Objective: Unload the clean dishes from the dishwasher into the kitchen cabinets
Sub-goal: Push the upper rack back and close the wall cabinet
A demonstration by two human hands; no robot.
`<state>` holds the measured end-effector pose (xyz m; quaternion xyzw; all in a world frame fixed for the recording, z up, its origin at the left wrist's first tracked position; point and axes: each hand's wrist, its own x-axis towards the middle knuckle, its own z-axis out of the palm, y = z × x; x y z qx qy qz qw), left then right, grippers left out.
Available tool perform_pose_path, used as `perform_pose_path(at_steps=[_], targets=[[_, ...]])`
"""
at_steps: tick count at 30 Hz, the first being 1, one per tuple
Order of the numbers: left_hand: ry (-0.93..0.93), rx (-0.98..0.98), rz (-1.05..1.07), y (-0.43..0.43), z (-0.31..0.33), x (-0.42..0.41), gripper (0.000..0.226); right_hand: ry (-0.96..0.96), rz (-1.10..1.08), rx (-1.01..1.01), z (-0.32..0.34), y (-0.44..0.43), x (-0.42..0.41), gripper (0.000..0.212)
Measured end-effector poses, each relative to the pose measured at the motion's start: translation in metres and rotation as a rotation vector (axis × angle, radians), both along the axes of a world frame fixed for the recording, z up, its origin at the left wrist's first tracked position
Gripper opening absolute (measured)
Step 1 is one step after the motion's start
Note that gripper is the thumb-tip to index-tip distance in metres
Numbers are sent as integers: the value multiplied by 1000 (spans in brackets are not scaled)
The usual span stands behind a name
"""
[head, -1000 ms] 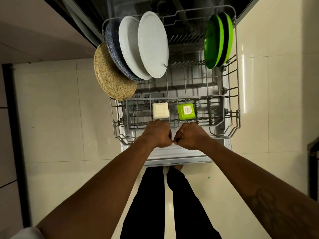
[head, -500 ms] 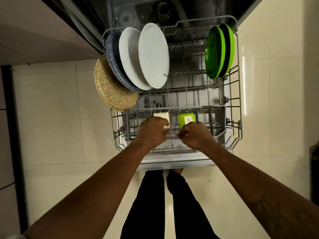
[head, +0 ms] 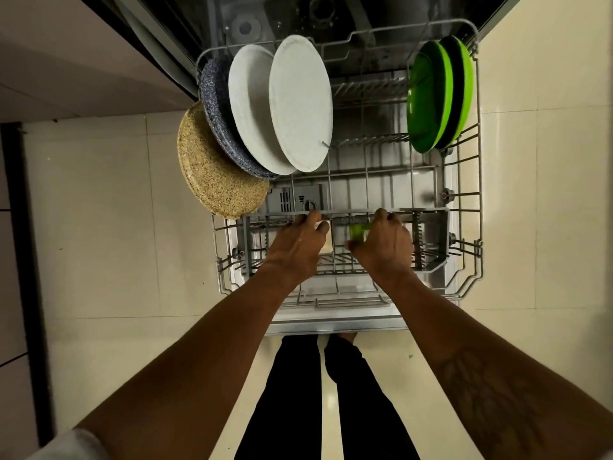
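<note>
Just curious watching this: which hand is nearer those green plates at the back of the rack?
Right. The right hand is below the green plates, on their side; the left hand is further left.

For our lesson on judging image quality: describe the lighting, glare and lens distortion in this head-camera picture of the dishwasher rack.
Head view: dim, warm light, with the dishwasher interior darkest; soft glare streaks on the floor tiles between the legs; wide-angle bending curves the rack edges and splays both forearms; plates are sharp, hands slightly soft.

Rack (head: 477, 180) centre open; white plates (head: 298, 104) left, green plates (head: 434, 97) right.
</note>
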<state>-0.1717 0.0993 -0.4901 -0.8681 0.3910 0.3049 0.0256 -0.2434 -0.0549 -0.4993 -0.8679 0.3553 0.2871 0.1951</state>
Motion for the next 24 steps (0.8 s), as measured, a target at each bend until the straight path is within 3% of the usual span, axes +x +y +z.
perform_pose_path(at_steps=[8,16,21,24], targets=[[-94,147,-210,-14,-7,1,86,-9,42,-22,-1,4,1,71],[-63,155,-235,-18,-3,6,74,-60,-88,79,0,-2,5,78],[19,114,-173,-19,17,8,56,-59,-16,74,19,-12,3,74],[63,83,-80,-15,51,12,67,-80,-43,100,51,-12,2,71]])
